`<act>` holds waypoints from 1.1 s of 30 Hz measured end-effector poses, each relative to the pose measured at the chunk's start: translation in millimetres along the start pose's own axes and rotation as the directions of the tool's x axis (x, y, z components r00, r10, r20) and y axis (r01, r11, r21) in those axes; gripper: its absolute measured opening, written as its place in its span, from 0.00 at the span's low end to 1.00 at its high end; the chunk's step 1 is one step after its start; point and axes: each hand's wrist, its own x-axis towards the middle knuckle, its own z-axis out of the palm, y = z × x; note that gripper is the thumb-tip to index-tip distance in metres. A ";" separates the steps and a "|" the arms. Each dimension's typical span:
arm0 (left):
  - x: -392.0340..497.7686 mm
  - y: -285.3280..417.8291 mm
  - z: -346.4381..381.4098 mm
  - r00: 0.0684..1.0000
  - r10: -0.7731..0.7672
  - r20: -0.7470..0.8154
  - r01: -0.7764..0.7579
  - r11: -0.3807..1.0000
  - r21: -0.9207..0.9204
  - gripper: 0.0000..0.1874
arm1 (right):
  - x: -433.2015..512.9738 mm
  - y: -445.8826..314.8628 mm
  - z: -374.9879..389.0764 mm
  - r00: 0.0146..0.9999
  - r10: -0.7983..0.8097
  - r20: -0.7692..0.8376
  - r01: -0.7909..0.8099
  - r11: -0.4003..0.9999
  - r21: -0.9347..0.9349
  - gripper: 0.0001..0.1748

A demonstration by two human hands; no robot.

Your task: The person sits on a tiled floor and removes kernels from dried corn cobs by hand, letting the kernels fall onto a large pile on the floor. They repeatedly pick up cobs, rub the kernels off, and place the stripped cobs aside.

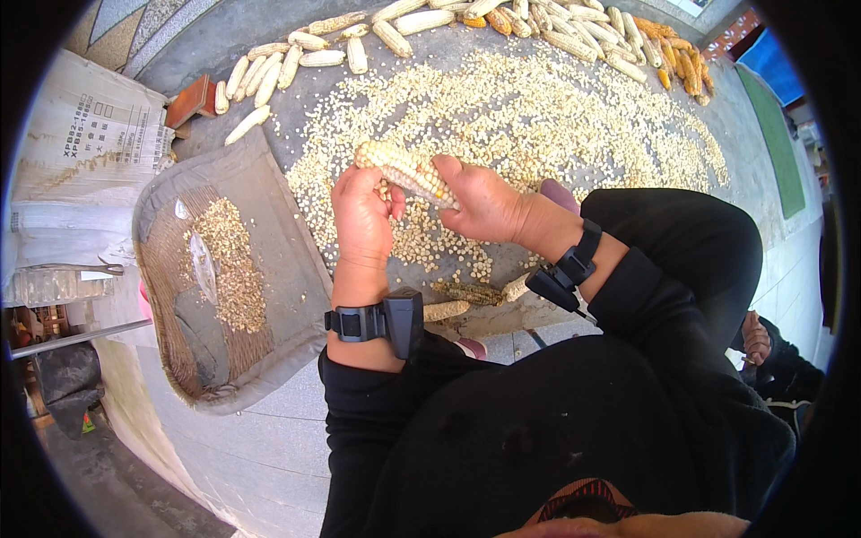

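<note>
A pale corn cob (408, 169), partly stripped of its kernels, is held between my two hands above a gray concrete surface. My right hand (485, 198) grips its right end, the thumb along the top. At the other end, my left hand (365, 212) has its fingertips on the underside, with a few loose kernels by the fingers. Loose corn kernels (538, 114) are spread thickly over the surface beneath and beyond. Below my wrists lie a dark-kerneled cob (469, 293) and a bare cob (446, 311).
Left of me sits a woven winnowing basket (289, 269) holding broken grain (232, 269) and a clear plastic piece. Whole cobs (585, 33) line the far edge, orange ones (686, 67) at right. A wooden block (191, 101) stands by a printed carton (101, 128). Another person's hand (756, 338) shows at right.
</note>
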 end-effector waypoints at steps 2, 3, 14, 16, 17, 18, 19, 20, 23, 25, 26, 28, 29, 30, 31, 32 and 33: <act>-0.3 0.5 0.6 1.000 -0.007 -0.025 0.007 1.000 0.017 0.09 | -0.8 0.2 0.2 1.000 -0.005 -0.001 0.005 1.000 -0.008 0.25; 0.0 0.1 0.4 1.000 -0.004 -0.027 0.005 1.000 0.024 0.10 | -1.3 0.6 0.2 1.000 -0.011 0.000 0.011 1.000 -0.028 0.25; 1.9 -3.5 -1.7 1.000 0.011 -0.021 -0.010 0.999 0.046 0.10 | -1.8 1.6 1.4 0.999 -0.039 -0.036 0.035 0.995 -0.088 0.26; 1.1 -2.2 -1.4 1.000 0.002 -0.020 -0.001 0.999 0.036 0.10 | -2.3 0.7 0.4 0.998 -0.046 -0.033 0.042 0.994 -0.102 0.26; 0.9 -2.0 -1.2 1.000 0.006 -0.015 -0.005 0.999 0.048 0.10 | -2.7 0.2 -0.1 0.999 -0.045 -0.030 0.042 0.993 -0.109 0.26; 0.7 -1.8 -1.1 1.000 0.011 -0.005 -0.011 0.998 0.061 0.10 | -2.8 -0.1 -0.5 0.998 -0.046 -0.031 0.042 0.992 -0.118 0.26; 0.7 -1.8 -0.8 1.000 0.014 -0.007 -0.013 0.998 0.058 0.10 | -2.8 -0.4 -0.7 0.998 -0.047 -0.032 0.042 0.991 -0.128 0.26; 0.8 -1.7 -0.6 1.000 0.016 -0.004 -0.016 0.998 0.055 0.09 | -3.0 -0.5 -1.0 0.998 -0.055 -0.042 0.049 0.990 -0.134 0.26; 1.0 -1.3 -0.1 1.000 0.001 -0.014 -0.001 1.000 0.015 0.09 | -2.9 -0.2 -1.0 0.996 -0.070 -0.053 0.062 0.987 -0.146 0.25; 0.9 -0.9 0.0 1.000 -0.004 -0.026 0.004 1.000 0.003 0.08 | -2.3 0.0 -0.5 0.998 -0.056 -0.035 0.050 0.987 -0.155 0.32; 0.6 -0.8 -0.1 1.000 -0.001 -0.030 0.001 1.000 0.010 0.08 | -2.1 0.2 -0.4 0.999 -0.040 -0.019 0.036 0.987 -0.159 0.36; 0.4 -1.1 -0.5 0.999 0.006 -0.038 -0.005 1.000 0.025 0.07 | -2.3 0.2 -0.4 0.998 -0.054 -0.021 0.049 0.982 -0.182 0.36; 0.3 -1.5 -0.7 0.999 0.009 -0.040 -0.008 0.999 0.033 0.08 | -2.4 -0.1 -0.3 0.999 -0.050 -0.014 0.046 0.980 -0.192 0.36; 0.5 -2.1 -0.9 0.999 0.031 -0.028 -0.030 0.999 0.031 0.08 | -2.8 -0.4 -0.4 0.998 -0.064 -0.021 0.058 0.977 -0.204 0.33; 0.7 -2.7 -1.0 0.998 0.031 -0.063 -0.025 0.995 0.094 0.09 | -3.1 -0.9 -0.5 0.997 -0.075 -0.026 0.067 0.975 -0.214 0.29; 1.0 -4.0 -0.7 0.995 0.050 -0.084 -0.037 0.989 0.146 0.10 | -3.5 -1.8 -0.2 0.995 -0.090 -0.040 0.079 0.972 -0.223 0.26; 1.2 -4.8 -0.6 0.992 0.056 -0.112 -0.032 0.979 0.201 0.10 | -3.7 -2.7 0.0 0.995 -0.095 -0.032 0.085 0.972 -0.218 0.26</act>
